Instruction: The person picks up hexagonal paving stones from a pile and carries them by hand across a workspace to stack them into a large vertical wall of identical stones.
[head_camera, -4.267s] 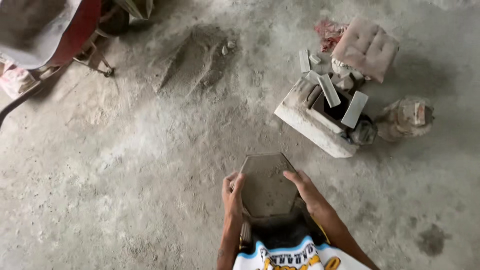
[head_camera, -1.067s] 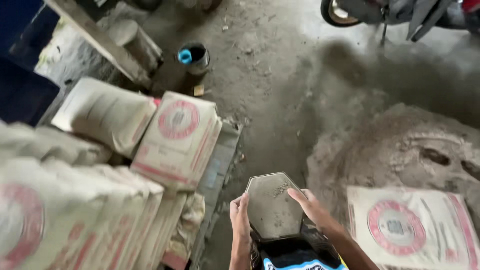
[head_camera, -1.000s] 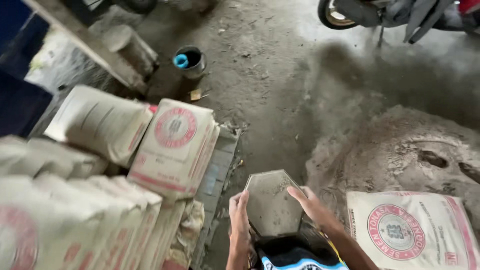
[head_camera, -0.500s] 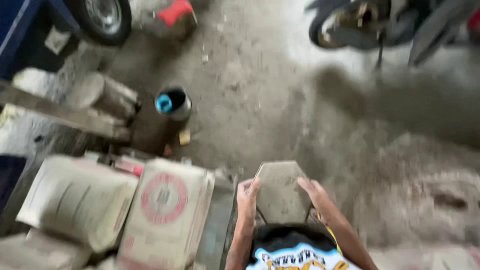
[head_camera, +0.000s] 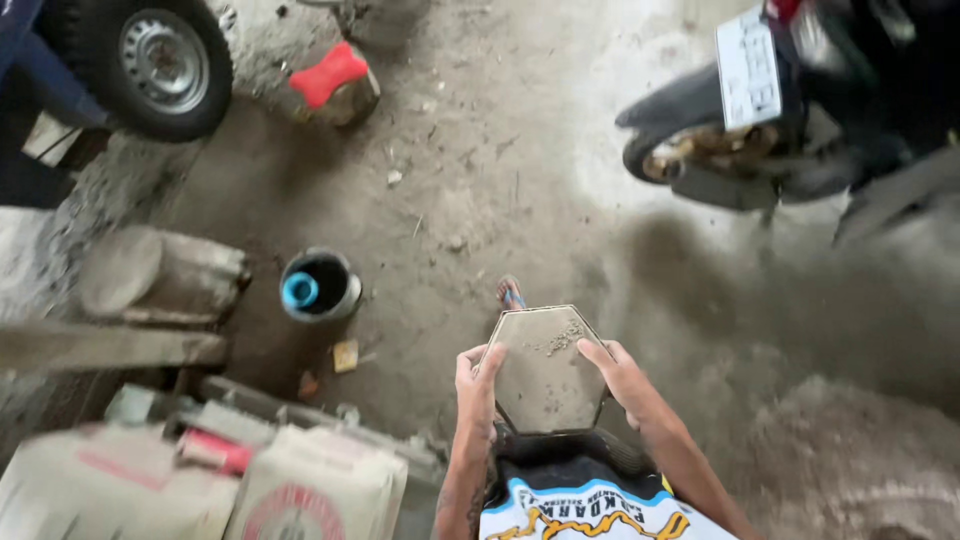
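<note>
Both hands clamp one thing between them: a grey hexagonal block (head_camera: 545, 370), held flat and level in front of the person's belly. The left hand (head_camera: 477, 378) presses against the block's left edge with the fingers curled over the rim; the right hand (head_camera: 622, 376) grips the right edge, fingers lying across the upper right corner. A small scatter of crumbs sits on the block's top face near that corner. The near edge of the block lies just above the person's shirt (head_camera: 580, 505), white and blue with yellow lettering.

Just beyond the far left corner of the block, the tip of a sandal (head_camera: 510, 293) shows on the dirt floor (head_camera: 480, 160). Ahead of the block the floor is bare and open, running well forward with only small stones and scraps on it.

To the left of the grip, a little way off, stands a dark bucket (head_camera: 321, 286) with a blue cup inside. Further left lie a grey cylinder on its side (head_camera: 160, 277) and a long plank (head_camera: 110, 347). Below and left of the left hand, cement sacks (head_camera: 200, 485) crowd close, their edge near the left elbow.

Far ahead on the left stand a vehicle wheel (head_camera: 155, 60) and a red container (head_camera: 334, 73). Ahead on the right, a motorbike (head_camera: 790, 110) closes off that side, its rear wheel pointing toward the open floor. To the right of the right arm rises a heap of grey sand (head_camera: 850, 460).
</note>
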